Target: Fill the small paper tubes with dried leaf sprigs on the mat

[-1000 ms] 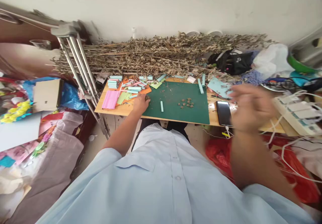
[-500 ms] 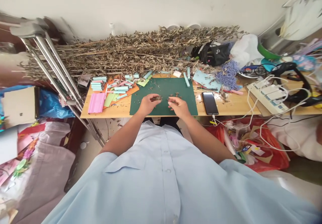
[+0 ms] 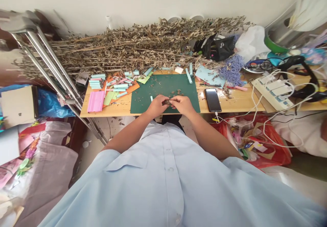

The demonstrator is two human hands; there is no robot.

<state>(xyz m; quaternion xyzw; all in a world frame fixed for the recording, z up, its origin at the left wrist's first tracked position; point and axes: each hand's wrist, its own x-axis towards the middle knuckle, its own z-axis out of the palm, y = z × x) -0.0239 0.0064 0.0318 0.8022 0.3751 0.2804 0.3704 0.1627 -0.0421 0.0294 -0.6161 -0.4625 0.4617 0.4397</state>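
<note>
My left hand [image 3: 157,106] and my right hand [image 3: 182,105] meet above the green cutting mat [image 3: 143,87], close to its front edge. Brown dried leaves [image 3: 166,102] show between them, gripped by the closed fingers of my left hand. The right fingertips are pinched together on the same clump. A pale blue paper roll [image 3: 151,98] sticks up just beyond my left hand; whether that hand touches it I cannot tell. Small leaf crumbs [image 3: 178,92] lie on the mat behind the hands.
Long dried plant stalks [image 3: 122,46] are heaped along the wall. Blue paper rolls [image 3: 121,86] and a pink paper stack [image 3: 96,101] lie left of the mat. On the right are a phone [image 3: 213,100], purple cord [image 3: 232,70] and a power strip [image 3: 273,91]. Metal crutches [image 3: 48,60] lean at left.
My hands have come together, with the left moving right, and the leaves are now between both. A blue roll's end now shows beside my left hand. The whole view has shifted slightly.
</note>
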